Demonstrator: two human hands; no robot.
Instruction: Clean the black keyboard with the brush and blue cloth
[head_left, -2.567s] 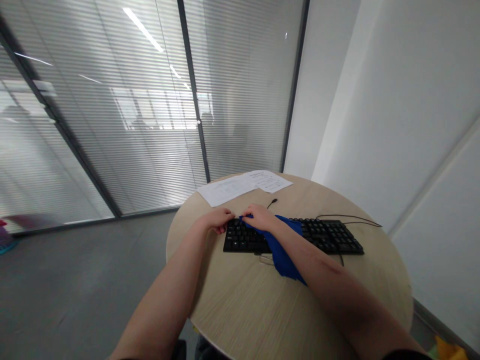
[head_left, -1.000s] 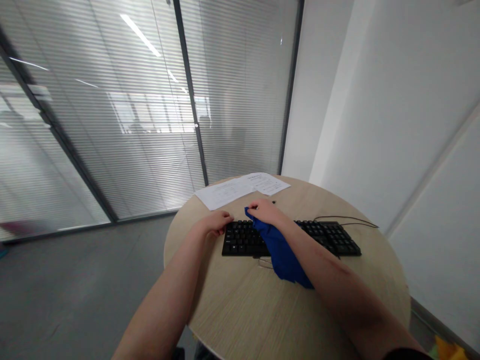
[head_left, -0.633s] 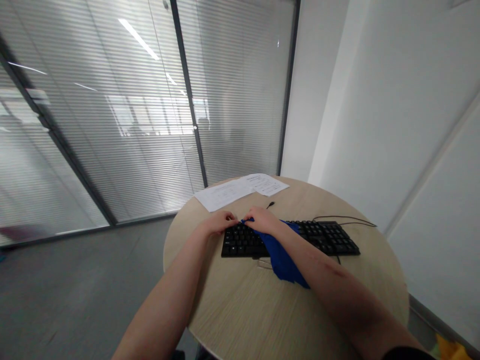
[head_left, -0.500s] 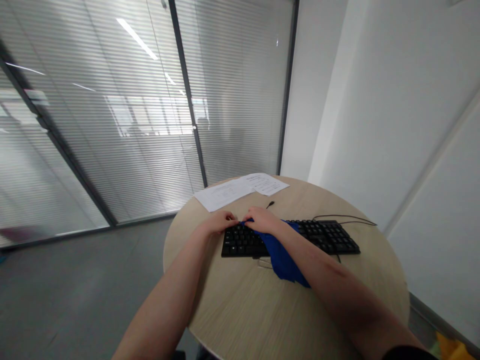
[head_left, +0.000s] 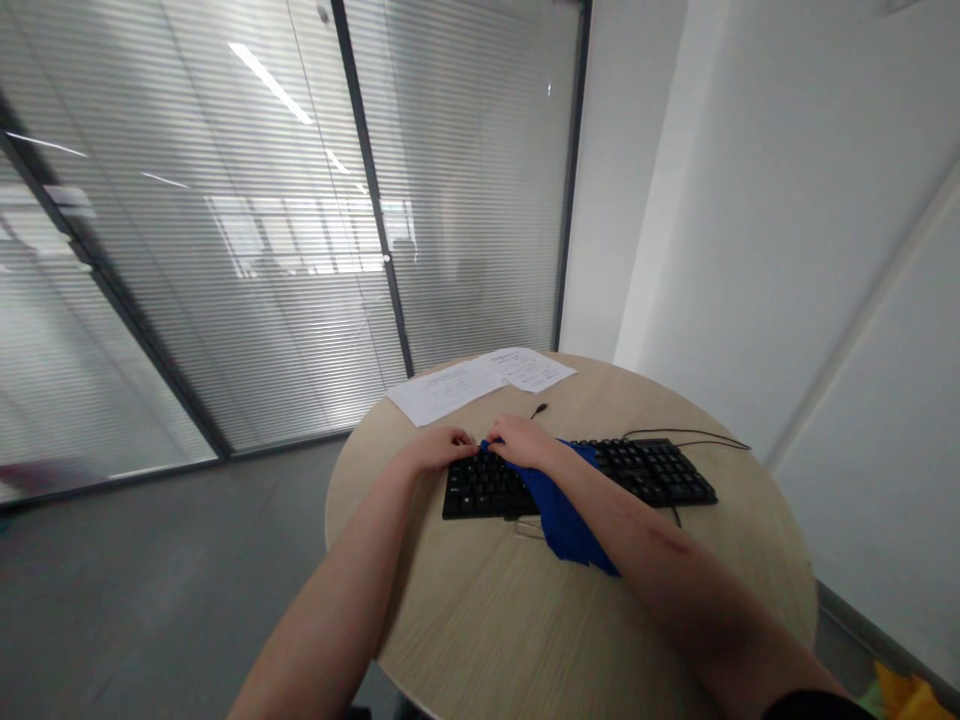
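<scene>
A black keyboard (head_left: 484,490) lies on the round wooden table (head_left: 480,610). My right hand (head_left: 521,442) is closed on a blue cloth (head_left: 562,515), with its fingertips at the keyboard's upper left keys. The cloth drapes across the keyboard under my right forearm and hangs onto the table in front. My left hand (head_left: 442,447) rests at the keyboard's upper left corner, its fingers bent together close to the cloth's tip; whether they pinch anything is too small to tell.
White printed papers (head_left: 450,390) lie at the table's far edge. A cable plug (head_left: 539,409) sits behind the keyboard, and a black cable (head_left: 697,432) loops at the right. Glass partitions with blinds (head_left: 300,300) and a white wall (head_left: 787,200) stand beyond.
The camera view has shifted very slightly. A little more blue cloth shows between my fingertips; both hands stay in almost the same place.
</scene>
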